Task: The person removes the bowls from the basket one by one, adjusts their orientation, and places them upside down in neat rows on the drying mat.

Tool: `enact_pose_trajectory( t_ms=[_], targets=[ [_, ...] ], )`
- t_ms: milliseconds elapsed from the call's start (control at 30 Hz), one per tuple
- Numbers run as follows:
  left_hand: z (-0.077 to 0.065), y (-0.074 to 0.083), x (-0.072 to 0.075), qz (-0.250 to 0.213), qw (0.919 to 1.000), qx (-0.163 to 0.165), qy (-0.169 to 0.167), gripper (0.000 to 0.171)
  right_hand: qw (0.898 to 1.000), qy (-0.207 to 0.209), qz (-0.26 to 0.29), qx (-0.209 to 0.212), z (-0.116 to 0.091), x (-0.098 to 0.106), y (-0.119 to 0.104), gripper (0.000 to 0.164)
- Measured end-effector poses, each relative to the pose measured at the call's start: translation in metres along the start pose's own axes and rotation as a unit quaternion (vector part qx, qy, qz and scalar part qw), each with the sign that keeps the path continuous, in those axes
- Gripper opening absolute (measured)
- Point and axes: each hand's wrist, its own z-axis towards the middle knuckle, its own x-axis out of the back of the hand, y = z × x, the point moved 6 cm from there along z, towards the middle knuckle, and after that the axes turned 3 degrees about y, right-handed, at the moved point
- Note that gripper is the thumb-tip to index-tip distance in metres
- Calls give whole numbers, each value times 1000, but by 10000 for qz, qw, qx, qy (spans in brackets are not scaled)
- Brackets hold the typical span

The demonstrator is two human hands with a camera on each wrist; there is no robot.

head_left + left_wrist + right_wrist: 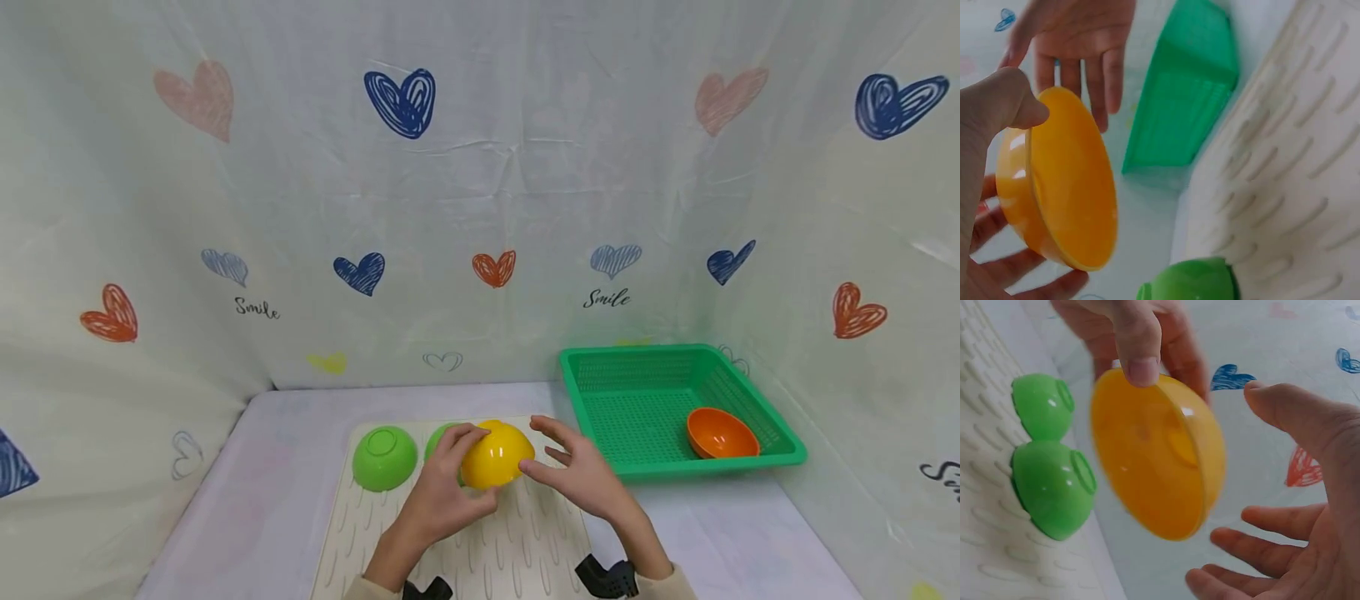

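Observation:
A yellow bowl (498, 454) hangs tilted over the mat, and my left hand (442, 500) grips it. In the left wrist view, the thumb presses on the rim of the bowl (1072, 181) while the fingers spread along its outer side. To the right of the bowl is my right hand (581, 475), fingers spread and slightly bent. The right wrist view shows a gap between these fingers (1272, 550) and the bowl (1147, 450). Two green bowls (1054, 487) rest upside down on the cream mat (487, 554); my left hand partly covers one in the head view.
At the back right stands a green basket (630, 404) with an orange bowl (722, 435) inside, near its right front corner. The mat has raised ridges and lies on a pale tablecloth (225, 508). A white curtain (450, 200) printed with hearts encloses the back and sides.

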Motion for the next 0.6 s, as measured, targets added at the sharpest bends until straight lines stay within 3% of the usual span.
enact_pose_trajectory(
  t_ms=[133, 300, 467, 600],
  targets=[
    [0, 9, -1, 698, 9933, -921, 3, 68, 9998, 34, -156, 78, 0, -7, 2, 81],
    [-1, 14, -6, 1337, 9770, -1658, -53, 67, 9985, -222, -330, 385, 0, -16, 6, 90],
    [-4, 16, -10, 1347, 9704, -2000, -153, 66, 9961, -401, -486, 613, -2, -20, 7, 89],
    [-4, 12, -14, 1143, 9737, -1947, -293, 68, 9940, -218, -715, 802, -4, -19, 10, 86]
  ],
)
